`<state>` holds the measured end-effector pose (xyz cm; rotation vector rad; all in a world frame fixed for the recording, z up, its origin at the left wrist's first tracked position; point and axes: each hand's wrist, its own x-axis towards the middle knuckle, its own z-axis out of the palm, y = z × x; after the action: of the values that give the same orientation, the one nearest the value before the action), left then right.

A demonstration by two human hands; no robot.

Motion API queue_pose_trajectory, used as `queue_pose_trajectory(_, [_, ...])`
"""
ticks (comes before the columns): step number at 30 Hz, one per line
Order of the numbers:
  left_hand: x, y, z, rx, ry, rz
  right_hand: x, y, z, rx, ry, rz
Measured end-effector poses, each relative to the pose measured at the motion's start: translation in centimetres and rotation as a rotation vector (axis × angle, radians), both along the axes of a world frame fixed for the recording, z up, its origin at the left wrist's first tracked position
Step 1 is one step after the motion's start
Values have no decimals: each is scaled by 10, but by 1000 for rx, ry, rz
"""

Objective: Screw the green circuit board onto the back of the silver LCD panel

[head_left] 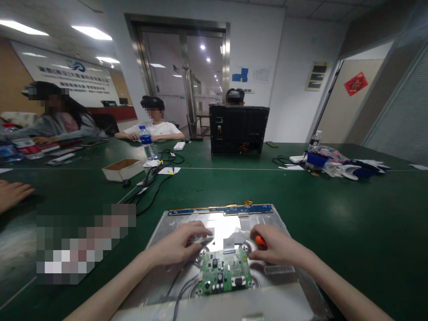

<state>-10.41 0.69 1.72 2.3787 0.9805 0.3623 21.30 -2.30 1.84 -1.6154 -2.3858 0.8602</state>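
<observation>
A silver metal panel (167, 223) lies flat on the green table (334, 223) in front of me. A green circuit board (224, 272) is mounted near its centre, with grey wires leading off to the lower left. A blue strip board (220, 209) runs along the panel's far edge. My left hand (180, 243) rests curled on the panel just left of the circuit board's top corner, fingers pressed down. My right hand (272, 245) is closed around an orange-handled tool (261, 241) at the board's upper right corner.
A black computer case (239, 129) stands at the table's far side with a person behind it. A water bottle (147, 142), an open cardboard box (122, 169) and black cables (154, 178) lie to the left. Two other people sit at far left. Another person's hand (13, 194) rests at the left edge.
</observation>
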Motion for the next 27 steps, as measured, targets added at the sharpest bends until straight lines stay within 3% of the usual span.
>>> queue_pose_trajectory(4, [6,3,-6,-23,-12,-15,0,-5,2,-73,4,-13])
queue_pose_trajectory(14, [16,8,-16,-27,-52,-15,5,1,-4,40,-59,-21])
queue_pose_trajectory(22, [10,9,-16,10,-44,32,12,9,-6,145,-50,-40])
queue_pose_trajectory(27, [5,7,-11,8,-5,38,26,11,-2,112,-8,7])
